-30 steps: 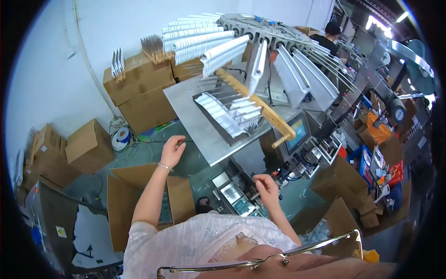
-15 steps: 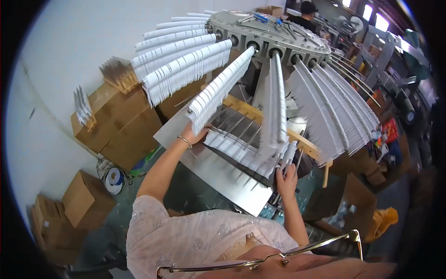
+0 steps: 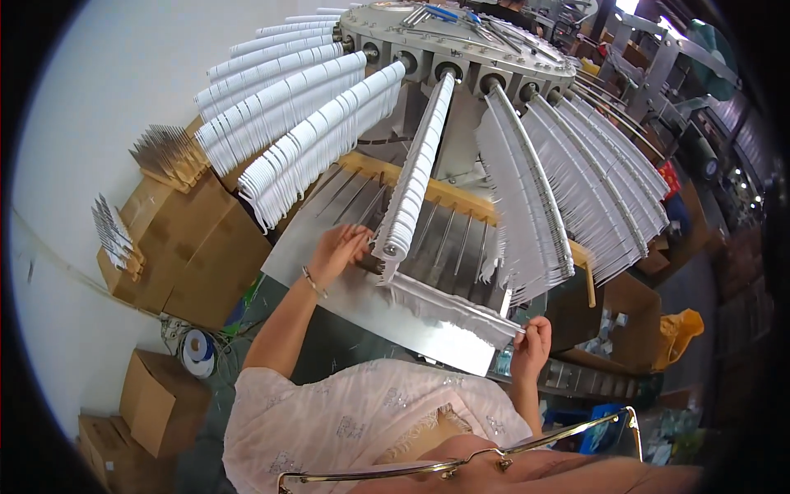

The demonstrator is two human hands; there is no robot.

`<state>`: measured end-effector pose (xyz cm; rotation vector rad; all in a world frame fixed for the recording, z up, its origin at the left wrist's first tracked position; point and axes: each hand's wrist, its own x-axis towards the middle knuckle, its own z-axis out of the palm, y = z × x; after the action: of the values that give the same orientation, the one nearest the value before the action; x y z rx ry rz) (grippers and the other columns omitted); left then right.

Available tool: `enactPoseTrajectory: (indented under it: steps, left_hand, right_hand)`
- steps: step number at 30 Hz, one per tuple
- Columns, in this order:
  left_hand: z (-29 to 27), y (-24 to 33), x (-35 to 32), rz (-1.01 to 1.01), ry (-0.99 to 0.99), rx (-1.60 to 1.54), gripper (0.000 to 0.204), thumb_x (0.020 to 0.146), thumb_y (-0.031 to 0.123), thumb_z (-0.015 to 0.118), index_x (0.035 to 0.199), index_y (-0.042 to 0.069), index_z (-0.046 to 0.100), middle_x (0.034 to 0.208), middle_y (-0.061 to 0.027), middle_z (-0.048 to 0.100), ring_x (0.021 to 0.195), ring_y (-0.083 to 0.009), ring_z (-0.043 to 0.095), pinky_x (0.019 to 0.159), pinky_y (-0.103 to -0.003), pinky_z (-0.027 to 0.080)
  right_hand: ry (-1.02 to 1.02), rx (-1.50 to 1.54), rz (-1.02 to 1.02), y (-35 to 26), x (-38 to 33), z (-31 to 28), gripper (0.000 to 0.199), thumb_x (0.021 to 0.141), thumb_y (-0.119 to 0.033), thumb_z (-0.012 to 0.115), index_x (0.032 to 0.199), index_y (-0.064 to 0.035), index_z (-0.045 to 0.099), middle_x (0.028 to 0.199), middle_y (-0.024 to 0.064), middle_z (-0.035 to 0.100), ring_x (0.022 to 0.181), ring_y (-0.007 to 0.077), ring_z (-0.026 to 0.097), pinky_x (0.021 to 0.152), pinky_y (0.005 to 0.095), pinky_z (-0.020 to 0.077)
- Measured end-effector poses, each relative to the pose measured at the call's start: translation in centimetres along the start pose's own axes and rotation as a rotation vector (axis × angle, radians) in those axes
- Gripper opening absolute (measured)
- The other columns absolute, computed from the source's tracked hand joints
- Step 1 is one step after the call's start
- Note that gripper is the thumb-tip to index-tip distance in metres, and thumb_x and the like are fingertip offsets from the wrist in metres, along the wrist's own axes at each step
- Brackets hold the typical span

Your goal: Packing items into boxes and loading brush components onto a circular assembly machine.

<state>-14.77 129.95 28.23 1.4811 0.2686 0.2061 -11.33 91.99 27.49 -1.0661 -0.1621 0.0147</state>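
My right hand (image 3: 531, 342) is closed on the end of a thin metal rod (image 3: 514, 327). White, thread-like material (image 3: 448, 305) covers that rod, which stretches leftward across the metal tray (image 3: 362, 309). My left hand (image 3: 336, 253) has its fingers partly extended beside the tip of a machine arm wrapped with white loops (image 3: 411, 193); nothing shows in its grip, though its fingertips are partly hidden. The rod's far end lies below that tip. Behind the tray, a wooden rack (image 3: 461, 204) carries several bare metal rods (image 3: 424, 235).
A round grey machine table (image 3: 461, 41) has arms fanning outward, loaded with white loops (image 3: 296, 144) and hanging white strips (image 3: 527, 198). Pin-studded wooden holders (image 3: 169, 156) sit on a cardboard box (image 3: 177, 255) at left. An open box (image 3: 621, 309) and a yellow bag (image 3: 679, 336) are at right.
The machine's loaded arms have swung leftward. My right hand has moved slightly right and down, and a white-covered rod is now lifted out from the tray's row. My left hand has shifted only slightly.
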Motion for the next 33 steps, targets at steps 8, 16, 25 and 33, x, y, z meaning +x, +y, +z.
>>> enactPoseTrajectory:
  steps: [8, 16, 25, 33]
  left_hand:
    - [-4.2, -4.6, 2.6, 0.536, 0.118, 0.680, 0.021, 0.070, 0.019, 0.061, 0.073, 0.003, 0.048, 0.071, -0.0135, 0.055, 0.065, -0.0321, 0.052, 0.056, -0.039, 0.040]
    - [2.9, 2.5, -4.9, 0.565, 0.261, 0.672, 0.009, 0.069, 0.007, 0.061, 0.071, 0.003, 0.052, 0.068, -0.0082, 0.054, 0.061, -0.0261, 0.052, 0.053, -0.033, 0.040]
    - [3.3, 0.8, -4.5, 0.740, 0.132, 0.536, 0.010, 0.074, 0.007, 0.057, 0.081, 0.000, 0.056, 0.071, -0.0063, 0.053, 0.061, -0.0167, 0.050, 0.056, -0.026, 0.041]
    - [12.1, 1.4, -5.7, 0.219, -0.079, 0.086, 0.012, 0.084, 0.008, 0.046, 0.091, 0.004, 0.055, 0.069, 0.0019, 0.051, 0.056, -0.0032, 0.044, 0.049, -0.017, 0.035]
  right_hand:
    - [0.017, 0.074, -0.016, 0.1, -1.5, 0.5, 0.006, 0.082, -0.005, 0.042, 0.087, -0.0035, 0.045, 0.071, 0.0031, 0.047, 0.051, 0.0066, 0.040, 0.045, 0.0175, 0.0307]
    - [0.076, 0.062, -0.055, 0.0, -1.9, 1.2, 0.005, 0.082, -0.005, 0.043, 0.087, -0.0037, 0.045, 0.071, 0.0021, 0.046, 0.052, 0.0053, 0.040, 0.045, 0.0168, 0.0302]
    - [0.095, 0.103, -0.087, -0.8, -2.5, 0.8, 0.006, 0.082, -0.005, 0.042, 0.087, -0.0039, 0.045, 0.071, 0.0025, 0.046, 0.051, 0.0058, 0.040, 0.044, 0.0169, 0.0304]
    - [0.210, -0.012, -0.182, -4.4, -1.8, -4.4, 0.008, 0.081, -0.006, 0.041, 0.084, -0.0033, 0.048, 0.063, 0.0011, 0.045, 0.050, 0.0057, 0.039, 0.045, 0.0172, 0.0305]
